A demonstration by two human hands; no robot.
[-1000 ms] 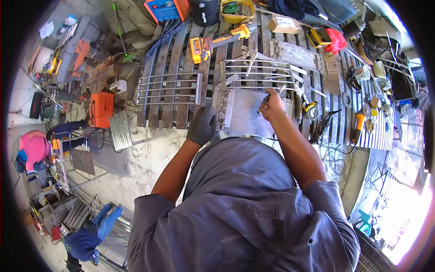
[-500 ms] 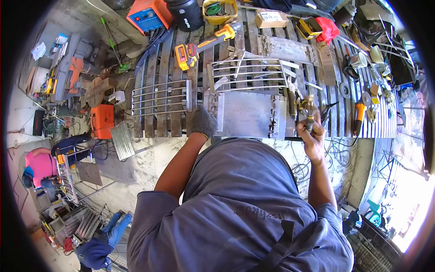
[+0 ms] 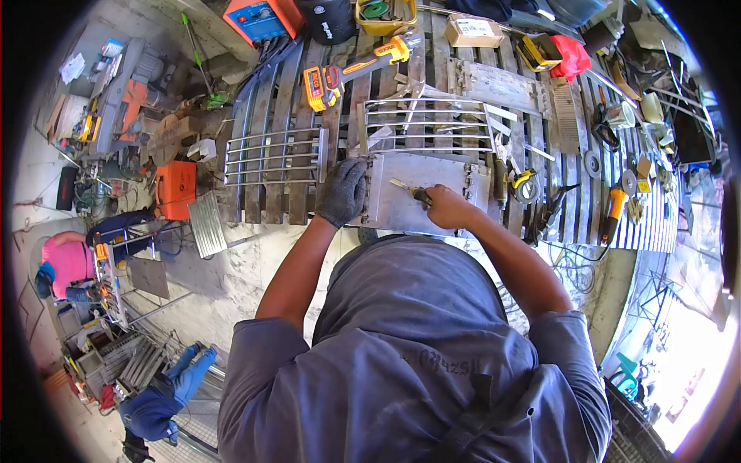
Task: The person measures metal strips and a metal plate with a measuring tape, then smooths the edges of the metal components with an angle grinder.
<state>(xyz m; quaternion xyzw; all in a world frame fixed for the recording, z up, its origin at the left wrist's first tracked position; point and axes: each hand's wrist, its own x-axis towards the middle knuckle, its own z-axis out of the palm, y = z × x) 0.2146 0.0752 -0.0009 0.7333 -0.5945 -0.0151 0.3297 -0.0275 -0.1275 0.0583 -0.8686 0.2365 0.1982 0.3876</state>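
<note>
My left hand [image 3: 344,191], in a dark grey glove, is at the left edge of a flat metal plate [image 3: 409,211], fingers bent against that edge. My bare right hand [image 3: 449,207] is closed around a small hand tool [image 3: 402,185] with a dark grip and a narrow, yellowish end. The tool's end points left over the upper middle of the plate; whether it touches is hard to tell. Rough weld-like spots [image 3: 469,177] run along the plate's right side. Just beyond it lies a barred metal frame [image 3: 428,125], with a second barred frame [image 3: 274,157] at left.
The slatted bench [image 3: 297,208] also holds a yellow cordless grinder [image 3: 359,65], an orange-handled grinder [image 3: 615,208], a yellow tape measure [image 3: 524,184] and black clamp-like pliers [image 3: 552,212]. An orange-blue machine [image 3: 262,21] stands at the back. Two other people [image 3: 158,405] work at the left.
My right hand has swung left from the bench's right part to above the plate, carrying the tool. My gloved left hand has moved up along the plate's left edge. The view has shifted slightly.
</note>
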